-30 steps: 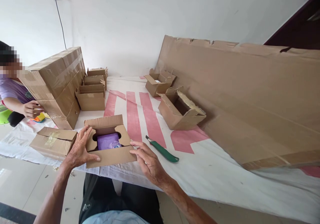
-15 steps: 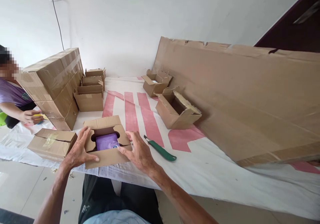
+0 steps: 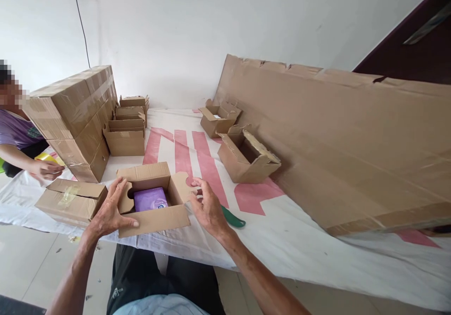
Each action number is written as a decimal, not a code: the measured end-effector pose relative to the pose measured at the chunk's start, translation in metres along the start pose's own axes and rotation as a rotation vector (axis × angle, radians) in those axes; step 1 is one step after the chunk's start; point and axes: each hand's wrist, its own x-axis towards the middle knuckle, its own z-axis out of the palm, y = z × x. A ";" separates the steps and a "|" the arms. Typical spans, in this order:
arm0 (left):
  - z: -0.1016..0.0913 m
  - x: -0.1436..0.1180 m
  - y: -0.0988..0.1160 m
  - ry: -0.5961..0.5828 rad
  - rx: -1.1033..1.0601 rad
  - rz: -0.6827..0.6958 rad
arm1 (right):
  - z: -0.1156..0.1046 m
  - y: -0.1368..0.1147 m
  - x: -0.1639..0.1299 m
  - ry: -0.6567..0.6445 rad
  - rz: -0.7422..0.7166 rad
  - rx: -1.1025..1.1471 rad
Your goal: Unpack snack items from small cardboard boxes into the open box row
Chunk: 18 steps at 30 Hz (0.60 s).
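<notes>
We see a small open carton (image 3: 153, 207) sitting at the near edge of the worktop (image 3: 310, 240), directly in front of us, its long axis running left to right and its opening facing up. Inside it lies a purple packet (image 3: 150, 198), flat, its long side following the carton's. The rear flap stands up behind the packet, and the right flap (image 3: 181, 187) leans outward to the right.

Our left hand (image 3: 111, 209) grips the carton's left end: the thumb lies along the front wall and the fingers (image 3: 118, 188) curl over the left flap, pressing it down. Our right hand (image 3: 207, 207) is spread open and holds nothing; its fingertips hover just beside the right flap, and we cannot tell whether they touch it.

A green utility knife (image 3: 232, 217) lies just behind the right hand, partly hidden by it. A taped flat box (image 3: 70, 201) rests just left of the carton. Further back stand stacked large boxes (image 3: 73, 118) and an open box (image 3: 246, 157). Another person's hand (image 3: 45, 169) rests at the worktop's far left edge.
</notes>
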 end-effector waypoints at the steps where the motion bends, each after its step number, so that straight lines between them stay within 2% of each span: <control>1: 0.000 -0.001 0.000 0.001 -0.002 0.004 | -0.001 0.002 0.001 0.007 -0.054 -0.059; 5: 0.002 -0.004 0.000 0.002 -0.003 0.018 | -0.011 -0.012 0.012 -0.039 -0.323 -0.341; 7: 0.004 -0.005 0.001 0.007 0.005 0.005 | -0.015 -0.031 0.022 -0.136 -0.448 -0.422; 9: 0.004 -0.004 0.002 0.010 0.014 -0.019 | -0.013 -0.053 0.033 -0.305 -0.517 -0.459; 11: 0.003 -0.002 0.004 0.016 0.021 -0.027 | -0.005 -0.075 0.042 -0.534 -0.459 -0.493; 14: 0.001 -0.005 0.005 0.020 0.039 0.019 | 0.008 -0.103 0.053 -0.802 -0.197 -0.540; 16: 0.001 -0.011 -0.001 0.029 0.075 0.074 | 0.013 -0.117 0.058 -0.851 -0.136 -0.539; 18: 0.002 -0.011 -0.021 0.097 0.133 0.120 | 0.014 -0.125 0.067 -0.861 -0.082 -0.522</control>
